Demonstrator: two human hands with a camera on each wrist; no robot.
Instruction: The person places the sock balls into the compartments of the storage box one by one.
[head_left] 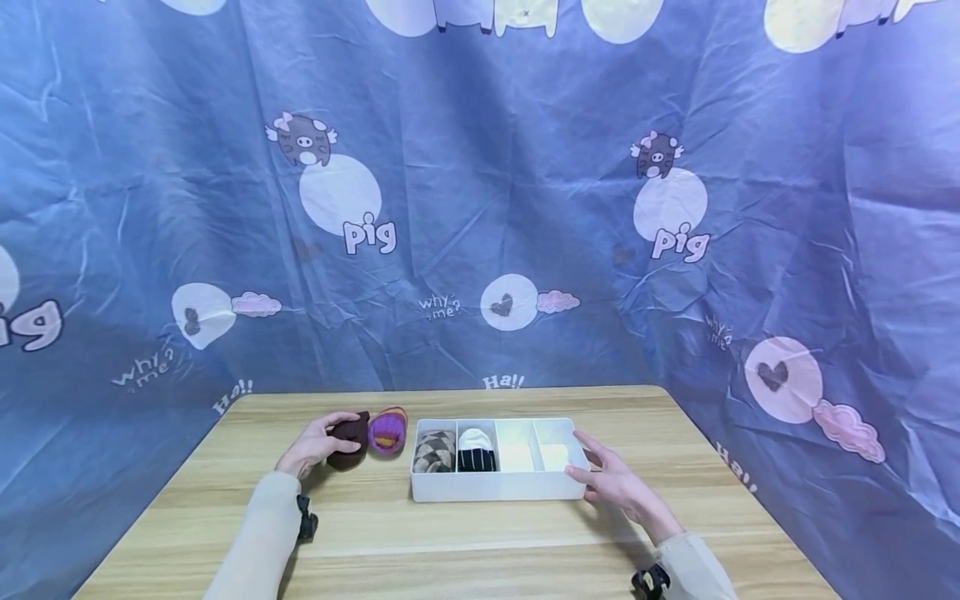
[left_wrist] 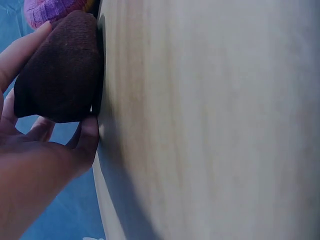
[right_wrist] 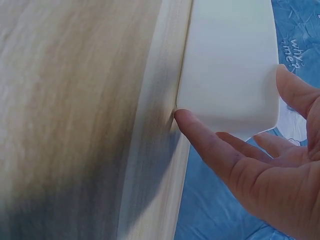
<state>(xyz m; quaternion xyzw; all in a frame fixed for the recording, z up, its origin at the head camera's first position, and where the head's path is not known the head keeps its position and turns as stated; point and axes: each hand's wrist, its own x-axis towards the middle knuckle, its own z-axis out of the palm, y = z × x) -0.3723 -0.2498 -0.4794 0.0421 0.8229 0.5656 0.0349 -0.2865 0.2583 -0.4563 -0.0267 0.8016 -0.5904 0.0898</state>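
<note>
My left hand (head_left: 313,446) grips a dark brown rolled sock (head_left: 349,440) at the table's left side, thumb and fingers around it. In the left wrist view the brown sock (left_wrist: 62,70) sits close to the table top. Just right of it lies a purple and orange rolled sock (head_left: 387,432). My right hand (head_left: 611,479) holds the right end of a white divided box (head_left: 495,487), thumb at one edge and fingers against the end wall. A checked grey and beige sock (head_left: 435,452) fills the leftmost compartment; a white and black striped sock (head_left: 476,451) lies in the one beside it.
The box's two right compartments (head_left: 515,448) show bare white floors. All of this stands on a light wooden table (head_left: 420,550). A blue printed cloth (head_left: 480,208) hangs behind the table and along both sides.
</note>
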